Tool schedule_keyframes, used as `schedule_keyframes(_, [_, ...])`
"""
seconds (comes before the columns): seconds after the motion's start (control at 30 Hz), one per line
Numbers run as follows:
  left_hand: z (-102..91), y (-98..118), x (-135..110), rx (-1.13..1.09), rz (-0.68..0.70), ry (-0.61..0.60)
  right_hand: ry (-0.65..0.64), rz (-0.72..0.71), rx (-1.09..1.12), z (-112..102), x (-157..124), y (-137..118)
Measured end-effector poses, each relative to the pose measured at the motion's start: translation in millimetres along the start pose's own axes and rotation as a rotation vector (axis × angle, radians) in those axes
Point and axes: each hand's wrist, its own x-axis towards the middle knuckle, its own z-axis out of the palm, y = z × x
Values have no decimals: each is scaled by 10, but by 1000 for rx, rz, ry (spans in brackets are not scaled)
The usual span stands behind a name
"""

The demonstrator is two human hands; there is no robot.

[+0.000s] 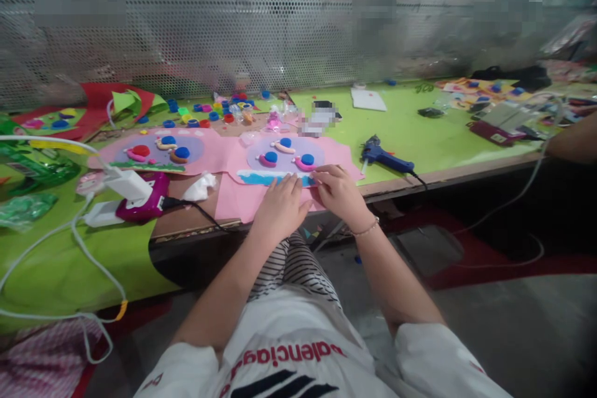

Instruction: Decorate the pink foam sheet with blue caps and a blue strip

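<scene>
A pink craft sheet (336, 155) lies at the table's front edge, with a lilac oval bearing snail shapes with blue caps (285, 143) and a blue strip (256, 178) along its lower side. My left hand (280, 205) lies flat on the sheet's lower part, fingers stretched out over the blue strip. My right hand (339, 189) rests beside it with fingers curled down, pressing at the strip's right end. A bracelet sits on my right wrist.
A second pink snail sheet (153, 152) lies to the left. A blue glue gun (387, 158) rests to the right, a purple glue gun (144, 196) with white cables to the left. Several loose bottle caps (209, 113) sit behind. Another person's arm (571, 140) enters at far right.
</scene>
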Motion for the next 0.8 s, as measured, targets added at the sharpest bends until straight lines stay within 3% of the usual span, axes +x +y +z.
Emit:
schedule_keyframes(0.17, [-6, -2, -7, -21, 34, 29, -41, 21, 95, 12, -19, 6])
schedule_keyframes(0.63, [-52, -3, 3, -95, 64, 15, -263, -80, 15, -56, 30, -55])
schedule_keyframes(0.7, [-52, -8, 3, -87, 68, 11, -259, -53, 44, -66, 32, -60])
schedule_keyframes(0.8, [-50, -14, 6, -68, 61, -6, -131, 51, 115, -58, 21, -40])
